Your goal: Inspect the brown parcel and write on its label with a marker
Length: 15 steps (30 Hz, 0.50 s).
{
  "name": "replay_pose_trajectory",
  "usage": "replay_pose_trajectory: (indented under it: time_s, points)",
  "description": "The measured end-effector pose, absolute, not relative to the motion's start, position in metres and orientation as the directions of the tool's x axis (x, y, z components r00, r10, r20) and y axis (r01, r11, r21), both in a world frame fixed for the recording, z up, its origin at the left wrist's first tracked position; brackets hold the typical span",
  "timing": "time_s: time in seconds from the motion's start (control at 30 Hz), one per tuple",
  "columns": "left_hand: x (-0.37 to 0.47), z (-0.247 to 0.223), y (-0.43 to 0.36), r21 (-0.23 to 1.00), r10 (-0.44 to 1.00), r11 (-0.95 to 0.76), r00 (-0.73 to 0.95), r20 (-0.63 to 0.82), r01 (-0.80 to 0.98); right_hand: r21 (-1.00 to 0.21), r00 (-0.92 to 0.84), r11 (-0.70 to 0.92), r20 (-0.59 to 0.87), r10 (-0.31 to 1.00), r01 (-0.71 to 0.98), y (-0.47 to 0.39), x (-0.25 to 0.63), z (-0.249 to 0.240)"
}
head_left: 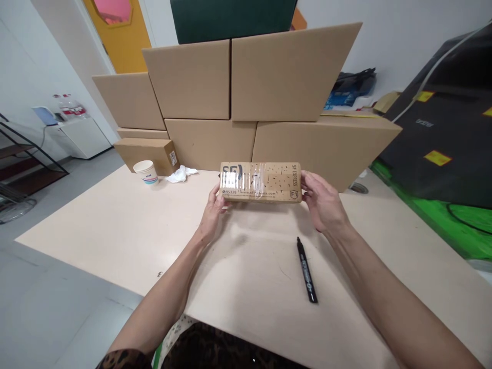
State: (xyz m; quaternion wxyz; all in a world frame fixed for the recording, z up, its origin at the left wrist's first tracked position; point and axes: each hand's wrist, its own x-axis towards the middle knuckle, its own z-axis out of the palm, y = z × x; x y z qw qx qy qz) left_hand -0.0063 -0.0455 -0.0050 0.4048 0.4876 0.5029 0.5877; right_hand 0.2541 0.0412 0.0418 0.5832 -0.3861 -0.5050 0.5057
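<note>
1. Small box, stood on a long edge with its printed, taped face toward the camera, toward the middle of the desk's far edge and just in front of the stacked cartons. Hard to tell whether resting on the desk or raised a little above it.
2. Left hand: grip closed on the box's left end, thumb on the front face, fingers behind.
3. Right hand: grip on the right end, lighter, fingertips against the end panel and palm held off.
4. Step in hand, judging by this: steadying the box between both hands with the taped face turned for a look.
5. Marker lying capped near the desk's near edge, just below the right hand and apart from it.
6. Cup and crumpled tissue toward the far left corner, well apart from both hands.
7. For any next move: even pressure from both ends to keep the box from tipping; to free the right hand for the marker, first a flat rest on the desk or a firm left-hand hold.
</note>
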Motion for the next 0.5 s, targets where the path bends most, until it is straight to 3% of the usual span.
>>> replay_pose_trajectory:
  time_s: [0.5]
  points:
    - [-0.0017, 0.0051, -0.0498, 0.976, 0.938, -0.206, -0.269, 0.219, 0.073, -0.976, -0.024, 0.166, 0.170, 0.985, -0.140, 0.0402, 0.2535, 0.0404]
